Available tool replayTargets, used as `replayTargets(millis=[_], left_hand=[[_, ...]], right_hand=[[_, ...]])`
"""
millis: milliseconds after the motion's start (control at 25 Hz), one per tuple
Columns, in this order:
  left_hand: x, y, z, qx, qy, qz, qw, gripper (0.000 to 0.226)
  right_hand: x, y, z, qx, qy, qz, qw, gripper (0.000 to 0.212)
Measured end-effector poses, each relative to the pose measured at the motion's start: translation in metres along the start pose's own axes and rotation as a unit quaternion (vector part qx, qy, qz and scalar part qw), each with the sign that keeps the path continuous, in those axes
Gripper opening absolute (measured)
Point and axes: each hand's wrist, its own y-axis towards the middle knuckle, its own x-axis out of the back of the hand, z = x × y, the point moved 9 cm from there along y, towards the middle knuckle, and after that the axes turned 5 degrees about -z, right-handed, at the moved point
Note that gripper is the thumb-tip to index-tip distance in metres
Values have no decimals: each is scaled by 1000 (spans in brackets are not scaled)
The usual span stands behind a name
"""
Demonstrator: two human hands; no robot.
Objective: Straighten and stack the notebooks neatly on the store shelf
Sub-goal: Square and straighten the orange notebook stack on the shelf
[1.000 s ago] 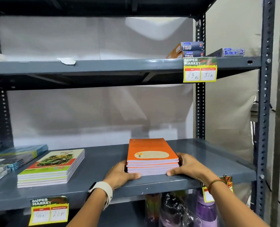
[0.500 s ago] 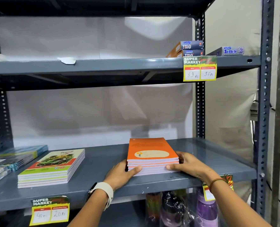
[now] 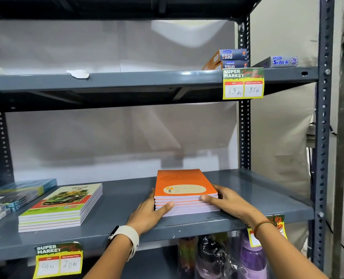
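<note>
While your left hand [image 3: 147, 213] and right hand [image 3: 228, 201] bracket the orange notebook stack [image 3: 184, 191] from either side, the pile rests flat on the middle shelf [image 3: 126, 200], right of centre and near its front edge. Your left grip is a loose cup: the palm lies against the stack's left side and the thumb presses on the page edges at the front. Your right grip mirrors it, with the fingers [image 3: 209, 198] laid along the front right corner. Neither grip lifts the pile; both only squeeze it square.

Judged from the page edges, the upper books sit flush, while the lowest ones jut slightly forward and to the right, so this stack looks nearly but not fully aligned.

To the left, well apart from your hands, the car-cover notebook stack [image 3: 64, 206] lies untouched; its edges look fairly even, though it sits at an angle to the shelf front. At the far left, the blue-cover notebooks [image 3: 16, 195] are fanned out and overlapping, clearly not yet straightened.

On this evidence the task is roughly a third done: one pile close to finished, one perhaps needing only a turn, and one still to be gathered and squared.
</note>
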Motion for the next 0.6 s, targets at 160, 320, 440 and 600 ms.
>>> replayTargets(millis=[160, 320, 440, 600], left_hand=[[1, -1, 2, 5, -1, -7, 1000, 66], [0, -1, 3, 15, 10, -10, 1000, 65], [1, -1, 3, 17, 48, -19, 999, 63], [-1, -3, 1, 14, 66, -21, 997, 61]], right_hand=[[-1, -1, 1, 7, -7, 8, 1000, 52], [-1, -2, 0, 4, -10, 10, 1000, 49], [-2, -1, -1, 2, -15, 6, 1000, 50], [-1, -1, -2, 1, -18, 7, 1000, 56]])
